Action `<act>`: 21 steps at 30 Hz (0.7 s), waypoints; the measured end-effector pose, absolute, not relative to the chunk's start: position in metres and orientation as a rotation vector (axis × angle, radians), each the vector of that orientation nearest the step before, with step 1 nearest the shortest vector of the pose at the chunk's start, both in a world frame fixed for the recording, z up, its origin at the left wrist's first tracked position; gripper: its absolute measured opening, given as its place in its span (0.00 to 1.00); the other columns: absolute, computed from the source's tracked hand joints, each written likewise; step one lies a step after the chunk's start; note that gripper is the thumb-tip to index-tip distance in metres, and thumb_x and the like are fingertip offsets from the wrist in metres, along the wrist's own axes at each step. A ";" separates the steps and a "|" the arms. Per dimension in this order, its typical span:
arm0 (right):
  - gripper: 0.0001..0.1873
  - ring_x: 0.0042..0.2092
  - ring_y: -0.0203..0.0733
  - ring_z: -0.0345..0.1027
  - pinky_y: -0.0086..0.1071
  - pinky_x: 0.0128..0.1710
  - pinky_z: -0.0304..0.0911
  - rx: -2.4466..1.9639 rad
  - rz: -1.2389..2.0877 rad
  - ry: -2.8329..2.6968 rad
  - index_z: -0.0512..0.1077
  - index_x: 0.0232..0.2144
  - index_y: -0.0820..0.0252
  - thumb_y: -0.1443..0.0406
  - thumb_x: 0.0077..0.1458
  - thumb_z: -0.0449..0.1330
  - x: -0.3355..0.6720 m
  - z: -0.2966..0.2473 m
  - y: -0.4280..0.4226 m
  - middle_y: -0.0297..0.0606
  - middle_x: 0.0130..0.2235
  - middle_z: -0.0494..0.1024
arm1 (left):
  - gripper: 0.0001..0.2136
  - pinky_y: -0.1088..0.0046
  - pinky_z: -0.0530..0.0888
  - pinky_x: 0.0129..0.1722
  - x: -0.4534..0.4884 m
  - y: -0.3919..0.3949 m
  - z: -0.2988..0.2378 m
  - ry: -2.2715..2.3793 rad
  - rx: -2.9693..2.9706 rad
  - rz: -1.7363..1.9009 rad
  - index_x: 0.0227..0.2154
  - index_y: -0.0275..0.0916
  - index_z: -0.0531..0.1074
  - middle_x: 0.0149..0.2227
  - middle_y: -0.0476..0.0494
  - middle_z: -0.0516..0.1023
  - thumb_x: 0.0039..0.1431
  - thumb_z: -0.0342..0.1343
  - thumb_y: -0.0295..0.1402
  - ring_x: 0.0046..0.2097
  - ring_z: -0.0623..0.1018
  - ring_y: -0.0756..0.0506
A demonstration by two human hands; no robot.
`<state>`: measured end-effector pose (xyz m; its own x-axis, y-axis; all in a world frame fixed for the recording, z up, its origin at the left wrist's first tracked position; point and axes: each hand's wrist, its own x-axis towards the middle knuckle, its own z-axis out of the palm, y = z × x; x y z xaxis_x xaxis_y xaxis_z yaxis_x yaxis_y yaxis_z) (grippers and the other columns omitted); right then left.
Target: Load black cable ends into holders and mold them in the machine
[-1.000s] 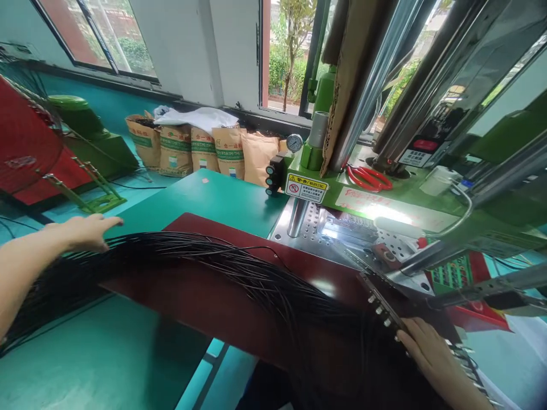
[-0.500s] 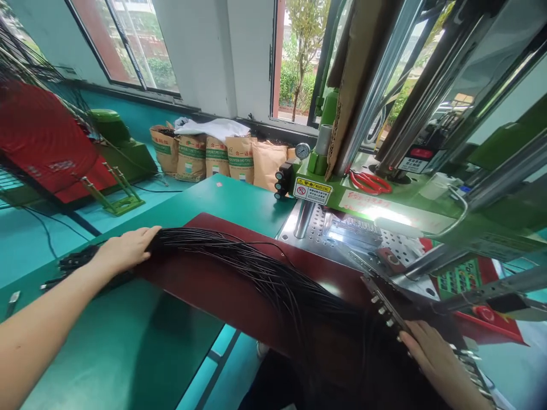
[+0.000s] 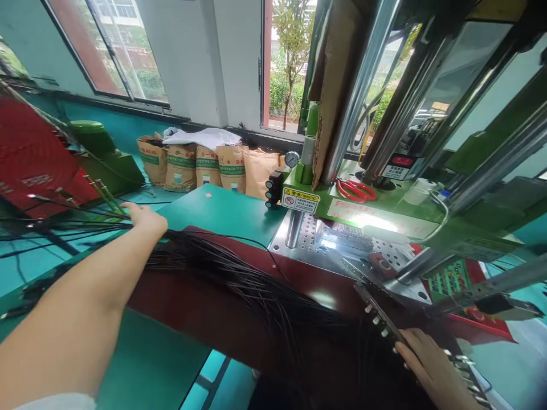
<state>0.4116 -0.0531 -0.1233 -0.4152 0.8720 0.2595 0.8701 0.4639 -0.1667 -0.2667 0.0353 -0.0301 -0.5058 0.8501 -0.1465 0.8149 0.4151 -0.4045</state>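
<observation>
The black cables (image 3: 243, 267) lie as a long, loose bundle on the dark red board (image 3: 179, 296), running from its left edge toward its right end. Beyond the left edge, other strands rest on the green bench (image 3: 149, 359), with plug ends near the bench's left edge.

Your left hand (image 3: 147, 219) is just left of the board's far corner, its fingers closed around a portion of the cables; free ends fan out past it, away from the board. Your right hand (image 3: 421, 356) lies over the metal bar (image 3: 378, 310) at the board's right end, thumb along the near side. The underside is too dark to tell whether those fingers clench the bar or merely rest on it.

Expect each cable to be light and bendy, but the bunch to drag and tangle. The jackets look smooth enough to slip past one another, so take a full-fist hold around the strands, clear of the plugs, which are probably the fragile part.
</observation>
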 end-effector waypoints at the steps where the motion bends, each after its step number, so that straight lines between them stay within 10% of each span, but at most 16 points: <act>1: 0.16 0.36 0.45 0.69 0.38 0.34 0.65 -1.506 0.050 -2.415 0.69 0.37 0.53 0.56 0.56 0.45 0.412 -0.122 -0.054 0.42 0.35 0.74 | 0.12 0.38 0.45 0.45 -0.266 0.038 -0.035 -2.579 -1.502 0.683 0.33 0.23 0.73 0.43 0.24 0.71 0.49 0.47 0.26 0.52 0.60 0.28; 11: 0.16 0.42 0.47 0.66 0.40 0.42 0.62 -1.672 0.024 -2.312 0.70 0.38 0.58 0.57 0.54 0.49 0.396 -0.104 -0.065 0.44 0.39 0.71 | 0.19 0.43 0.60 0.41 -0.275 0.044 -0.048 -2.494 -1.677 0.509 0.48 0.38 0.67 0.51 0.33 0.67 0.55 0.39 0.29 0.50 0.64 0.31; 17: 0.21 0.48 0.48 0.63 0.40 0.47 0.58 -1.890 0.198 -2.436 0.64 0.49 0.62 0.63 0.52 0.49 0.396 -0.067 -0.099 0.47 0.46 0.69 | 0.19 0.66 0.65 0.47 -0.141 0.012 -0.038 -1.804 -2.470 -0.222 0.46 0.34 0.66 0.47 0.38 0.71 0.55 0.41 0.33 0.46 0.69 0.43; 21: 0.29 0.50 0.46 0.62 0.38 0.49 0.55 -1.945 0.494 -2.512 0.57 0.54 0.62 0.70 0.46 0.48 0.398 -0.049 -0.105 0.46 0.51 0.67 | 0.18 0.62 0.57 0.53 -0.041 -0.014 -0.043 -1.293 -2.807 -0.338 0.47 0.46 0.67 0.52 0.45 0.68 0.56 0.44 0.43 0.53 0.65 0.42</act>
<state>0.3977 -0.1049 -0.0485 -0.2664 0.9327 -0.2433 0.9553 0.2220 -0.1952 -0.0411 -0.0137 -0.0431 0.6305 0.7472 0.2101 0.7544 -0.6536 0.0605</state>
